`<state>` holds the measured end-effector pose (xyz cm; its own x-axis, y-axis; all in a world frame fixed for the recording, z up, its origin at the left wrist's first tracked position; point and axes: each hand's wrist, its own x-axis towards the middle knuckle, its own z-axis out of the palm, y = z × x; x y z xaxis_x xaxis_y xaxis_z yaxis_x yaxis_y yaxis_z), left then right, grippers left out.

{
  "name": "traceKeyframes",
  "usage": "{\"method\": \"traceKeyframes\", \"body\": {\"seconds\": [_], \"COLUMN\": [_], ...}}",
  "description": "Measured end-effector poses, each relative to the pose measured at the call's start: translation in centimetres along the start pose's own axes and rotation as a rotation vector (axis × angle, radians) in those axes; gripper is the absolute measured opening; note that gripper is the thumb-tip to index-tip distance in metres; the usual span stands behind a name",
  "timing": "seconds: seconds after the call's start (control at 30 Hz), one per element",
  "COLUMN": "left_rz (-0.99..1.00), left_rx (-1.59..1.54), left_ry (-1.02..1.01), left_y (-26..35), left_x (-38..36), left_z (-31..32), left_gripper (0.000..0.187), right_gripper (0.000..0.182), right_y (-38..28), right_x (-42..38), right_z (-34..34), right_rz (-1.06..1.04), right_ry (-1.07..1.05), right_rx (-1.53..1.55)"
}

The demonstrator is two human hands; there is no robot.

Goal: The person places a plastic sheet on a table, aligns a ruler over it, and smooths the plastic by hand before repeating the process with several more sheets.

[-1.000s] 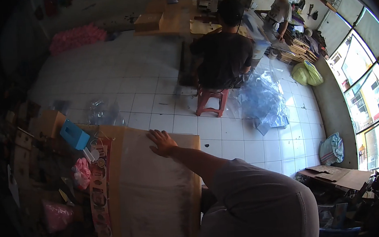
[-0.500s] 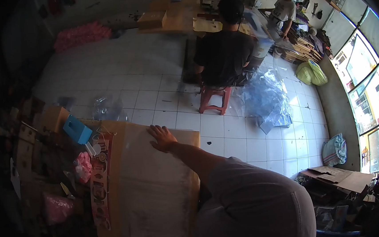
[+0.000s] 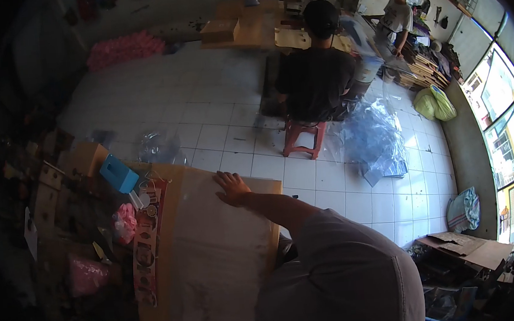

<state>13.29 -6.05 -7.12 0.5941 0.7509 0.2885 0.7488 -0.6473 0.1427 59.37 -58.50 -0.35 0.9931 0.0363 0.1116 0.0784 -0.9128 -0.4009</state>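
Note:
My right hand [image 3: 233, 189] lies flat with its fingers spread near the far right corner of a cloudy plastic sheet [image 3: 215, 248]. Nothing is held in it. The sheet covers most of a brown work surface [image 3: 171, 182], whose right edge runs beneath my forearm. From the lower right my arm reaches across, in a grey sleeve [image 3: 349, 256]. A printed strip with round cut-out shapes [image 3: 147, 259] lies along the left side of the sheet. My left hand is out of view.
On the left are a blue box [image 3: 118, 174], a pink plastic bundle [image 3: 125, 223] and a pink bag [image 3: 89, 274]. Ahead, one person sits on a red stool [image 3: 305, 137] beside heaped clear plastic [image 3: 376, 139]; another stands farther back. Flattened cardboard [image 3: 469, 247] lies at right.
The view has shifted, so the room appears slightly farther right. My right hand stays flat at about the same place on the sheet.

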Motion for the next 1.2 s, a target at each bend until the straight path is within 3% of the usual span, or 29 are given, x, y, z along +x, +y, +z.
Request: {"method": "traceKeyframes", "body": {"seconds": [0.1, 0.17, 0.23, 0.27, 0.3, 0.33, 0.4, 0.43, 0.47, 0.5, 0.53, 0.57, 0.6, 0.63, 0.67, 0.7, 0.83, 1.03, 1.07, 1.13, 1.17, 1.2], "left_rz": [0.032, 0.11, -0.022, -0.219, -0.003, -0.077, -0.175, -0.093, -0.016, -0.122, -0.075, -0.017, -0.053, -0.079, -0.141, -0.126, -0.115, -0.068, -0.048, -0.038, -0.034, -0.005], "left_rx": [0.135, 0.069, 0.272, 0.071, 0.263, -0.015, -0.608, -0.465, -0.32, -0.202, -0.147, -0.093, -0.104, -0.12, -0.125, -0.131, -0.184, -0.287, -0.309, -0.374, -0.408, -0.434], "left_ry": [-0.108, -0.022, -0.151, -0.357, -0.358, -0.296, -0.139, -0.128, -0.107, -0.112, -0.036, 0.044, 0.012, -0.019, -0.055, -0.051, -0.049, -0.099, -0.111, -0.248, -0.31, -0.386], "left_y": [-0.5, -1.5, -1.8, -0.6, -3.5, -3.9, -3.9, -3.7, -3.5, -5.5, -4.4, -2.5, -2.7, -2.9, -2.5, -2.5, -2.2, 1.3, 2.4, 5.3, 6.6, 7.5], "left_x": [1.0, 1.6, 2.0, 2.9, 3.0, 2.0, 0.2, -1.3, -2.8, -6.7, -7.8, -8.9, -9.9, -10.8, -11.4, -11.7, -12.1, -12.4, -12.6, -12.5, -12.3, -12.2], "left_z": [-1.3, -0.6, 1.0, -1.2, 0.1, -0.1, -1.0, -2.3, -3.5, -2.4, -4.5, -6.4, -7.1, -7.7, -8.5, -8.7, -8.4, -8.8, -8.8, -10.7, -11.5, -11.6], "left_gripper": [0.073, 0.087, 0.054, 0.06, 0.059, 0.057, 0.054, 0.057, 0.061, 0.065, 0.065, 0.065, 0.065, 0.064, 0.063, 0.06, 0.054, 0.063, 0.068, 0.081, 0.087, 0.105], "right_gripper": [0.073, 0.077, 0.078, 0.072, 0.066, 0.06, 0.047, 0.038, 0.027, 0.021, 0.02, 0.022, 0.027, 0.027, 0.024, 0.021, 0.013, 0.016, 0.027, 0.05, 0.057, 0.061], "right_y": [0.4, 0.2, 2.3, 3.6, 4.7, 5.1, 7.9, 10.8, 8.2, 10.3, 14.1, 8.8, 7.2, 7.6, 6.1, 4.7, 3.2, -4.6, -5.0, -7.3, -8.5, -9.5], "right_x": [0.6, 1.4, 3.1, 3.6, 4.1, 4.6, 7.0, 8.5, 7.9, 9.8, 11.0, 9.1, 8.9, 9.1, 8.2, 7.4, 8.1, 9.8, 11.1, 11.5, 12.5, 13.9], "right_z": [0.0, -1.6, 0.5, 1.3, 1.8, 1.2, 1.7, 3.9, 0.3, 2.4, 4.7, 0.5, -0.7, -0.1, -1.5, -2.5, -6.0, -21.3, -24.5, -29.4, -32.2, -35.2], "right_rz": [0.052, 0.133, 0.205, 0.145, 0.16, 0.125, -0.075, -0.228, -0.287, -0.164, -0.679, 0.232, 0.214, 0.067, 0.132, 0.13, 0.054, -0.217, -0.18, -0.136, -0.198, -0.243], "right_ry": [-0.049, -0.151, -0.16, -0.096, -0.016, -0.011, -0.22, -0.255, -0.388, -0.599, -0.43, -0.696, -0.701, -0.675, -0.739, -0.678, -0.619, -0.511, -0.539, -0.362, -0.394, -0.392], "right_rx": [0.036, 0.065, 0.08, 0.012, 0.113, 0.162, 0.128, -0.02, 0.028, 0.224, 0.189, 0.54, 0.325, 0.14, 0.42, 0.478, 0.511, 0.41, 0.357, 0.51, 0.561, 0.563]}}
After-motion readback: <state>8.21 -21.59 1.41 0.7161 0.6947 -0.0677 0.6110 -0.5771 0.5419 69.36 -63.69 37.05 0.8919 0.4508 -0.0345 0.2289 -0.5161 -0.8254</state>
